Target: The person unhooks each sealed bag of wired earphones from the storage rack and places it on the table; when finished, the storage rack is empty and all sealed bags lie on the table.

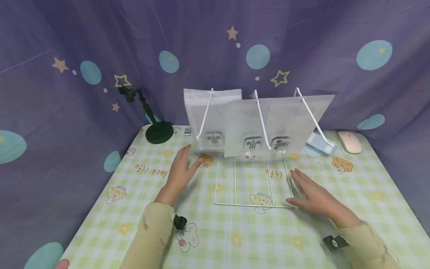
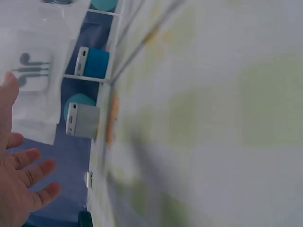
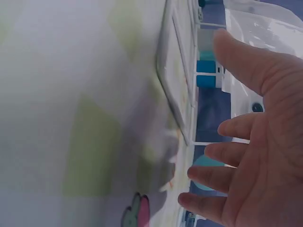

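A white wire rack (image 1: 242, 205) stands on the table, its base flat and its hooks slanting toward me. Clear plastic bags hang from the hooks, a left one (image 1: 205, 112) and others overlapping at the middle and right (image 1: 285, 119); earphones (image 1: 252, 143) show through the plastic. To the left of the base, my left hand (image 1: 179, 170) hovers with fingers extended and thumb apart, holding nothing. My right hand (image 1: 314, 194) is at the base's right side, palm inward and fingers spread, also holding nothing. In the right wrist view, its thumb overlaps the bags (image 3: 258, 28).
A dark green stand (image 1: 159, 132) with a jointed arm is at the back left, beside a small device (image 1: 187, 131). Behind the rack are a blue box (image 2: 97, 64) and a grey box (image 2: 85, 120). Light blue packaging (image 1: 317, 145) and a pink mouse (image 1: 350, 142) lie at the back right.
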The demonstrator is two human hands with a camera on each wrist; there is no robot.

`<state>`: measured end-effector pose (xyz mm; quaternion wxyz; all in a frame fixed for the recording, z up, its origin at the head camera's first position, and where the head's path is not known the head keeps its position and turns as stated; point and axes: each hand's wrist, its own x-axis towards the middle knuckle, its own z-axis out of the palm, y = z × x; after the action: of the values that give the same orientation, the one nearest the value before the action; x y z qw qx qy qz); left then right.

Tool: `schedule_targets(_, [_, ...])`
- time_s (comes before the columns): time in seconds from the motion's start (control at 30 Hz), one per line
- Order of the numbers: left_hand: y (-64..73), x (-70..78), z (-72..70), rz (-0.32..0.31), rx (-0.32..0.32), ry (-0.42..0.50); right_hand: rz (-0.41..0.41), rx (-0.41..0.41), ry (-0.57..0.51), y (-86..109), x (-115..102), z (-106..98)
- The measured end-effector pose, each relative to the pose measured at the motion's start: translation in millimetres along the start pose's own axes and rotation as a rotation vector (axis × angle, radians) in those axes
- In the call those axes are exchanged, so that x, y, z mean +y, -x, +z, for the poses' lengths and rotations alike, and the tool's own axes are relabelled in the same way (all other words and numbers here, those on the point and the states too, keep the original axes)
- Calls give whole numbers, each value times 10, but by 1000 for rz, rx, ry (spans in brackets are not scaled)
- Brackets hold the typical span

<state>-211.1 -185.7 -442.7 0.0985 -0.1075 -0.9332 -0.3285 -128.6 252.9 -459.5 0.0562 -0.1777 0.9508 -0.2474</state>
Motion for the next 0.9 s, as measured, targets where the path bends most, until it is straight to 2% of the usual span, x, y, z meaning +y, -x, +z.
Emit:
schedule_targets(0.2, [-237,118,-21,-92,18,157,-22,-9,-8,-28,50,67])
schedule_targets(0.4, [-395,132,0,-159,30,256,-21,-22,-21,-5,107,101])
schedule_targets(0.5, [-455,107,19,-201,33,305,-21,-28,-15,1,124,103])
schedule_targets(0.67, [-520,56,34,-250,38,336,-40,-31,13,-3,120,96])
schedule_targets(0.77, [-538,57,29,-258,37,355,-46,-37,31,-5,106,89])
schedule_targets(0.9, [-576,75,27,-264,53,427,-46,-39,50,-6,92,77])
